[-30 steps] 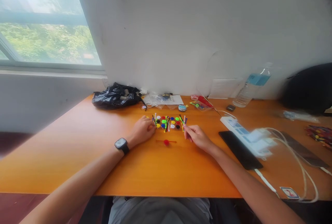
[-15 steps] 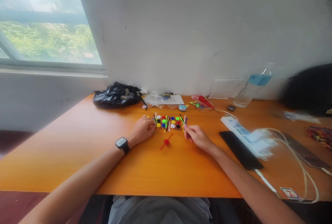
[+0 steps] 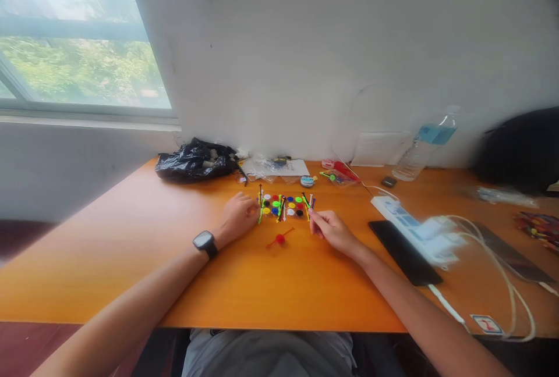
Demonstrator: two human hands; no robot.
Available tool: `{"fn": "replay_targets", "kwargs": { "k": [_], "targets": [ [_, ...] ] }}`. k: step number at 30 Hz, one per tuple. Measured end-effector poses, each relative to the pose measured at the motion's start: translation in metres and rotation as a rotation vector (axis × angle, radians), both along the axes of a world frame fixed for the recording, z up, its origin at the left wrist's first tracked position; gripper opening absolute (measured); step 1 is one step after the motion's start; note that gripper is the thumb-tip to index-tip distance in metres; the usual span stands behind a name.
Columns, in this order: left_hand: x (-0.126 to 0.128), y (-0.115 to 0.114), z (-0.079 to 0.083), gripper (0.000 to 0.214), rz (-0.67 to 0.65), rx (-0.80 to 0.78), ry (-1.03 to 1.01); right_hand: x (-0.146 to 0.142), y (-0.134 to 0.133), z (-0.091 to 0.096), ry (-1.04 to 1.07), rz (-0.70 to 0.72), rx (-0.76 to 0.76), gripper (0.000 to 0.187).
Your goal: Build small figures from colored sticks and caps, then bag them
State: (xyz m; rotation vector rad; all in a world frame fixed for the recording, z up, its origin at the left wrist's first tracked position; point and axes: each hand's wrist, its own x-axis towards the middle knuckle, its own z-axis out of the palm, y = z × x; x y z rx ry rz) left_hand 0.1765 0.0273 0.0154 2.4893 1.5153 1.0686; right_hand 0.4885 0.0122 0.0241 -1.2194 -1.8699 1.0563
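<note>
Small coloured discs [image 3: 291, 205] lie in rows on the table, with thin coloured arrow-tipped sticks [image 3: 280, 208] among them and at both ends. My left hand [image 3: 238, 215], a watch [image 3: 204, 241] on its wrist, rests beside the left end of this group. Its fingers are curled in, and what they hold, if anything, is hidden. At the right end, my right hand [image 3: 329, 227] has thumb and forefinger pinched together by the sticks; I cannot make out anything between them. Closer to me, between both hands, a red disc with a red arrow stick across it [image 3: 280, 239] lies on its own.
A black plastic bag [image 3: 196, 160], clear wrappers [image 3: 266, 166] and a small round tin [image 3: 308, 181] lie along the wall. To the right are a power strip [image 3: 404, 220], a black phone [image 3: 402, 252], white cables [image 3: 502, 255] and a water bottle [image 3: 421, 150].
The stick on the red disc has turned clockwise to a flatter slant. My left hand has shifted slightly away from the group's left end. My right hand stays in place.
</note>
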Motion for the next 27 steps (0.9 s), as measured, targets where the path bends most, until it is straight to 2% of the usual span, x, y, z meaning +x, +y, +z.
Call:
{"fn": "replay_targets", "kwargs": {
  "k": [4, 8, 12, 18, 21, 24, 27],
  "targets": [
    [0.001, -0.002, 0.003, 0.014, 0.023, 0.014, -0.022, 0.000, 0.000, -0.001, 0.007, -0.004, -0.003, 0.069],
    [0.002, -0.008, 0.008, 0.013, -0.007, 0.060, -0.059, -0.002, -0.002, 0.002, -0.007, -0.010, 0.024, 0.067],
    [0.010, -0.019, 0.014, 0.014, -0.064, 0.074, -0.119, -0.009, -0.010, 0.003, -0.056, 0.009, 0.168, 0.055],
    [0.030, -0.040, 0.014, 0.012, -0.207, 0.056, -0.190, -0.026, -0.029, -0.001, -0.189, 0.111, 0.401, 0.028],
    [0.035, -0.047, 0.015, 0.012, -0.314, 0.002, -0.187, -0.032, -0.035, -0.001, -0.143, 0.181, 0.453, 0.018],
    [0.038, -0.051, 0.016, 0.009, -0.427, -0.064, -0.164, -0.036, -0.038, -0.002, -0.083, 0.187, 0.478, 0.017],
    [0.042, -0.052, 0.012, 0.010, -0.470, -0.064, -0.122, -0.040, -0.041, -0.005, -0.043, 0.192, 0.507, 0.009]
  ]
}}
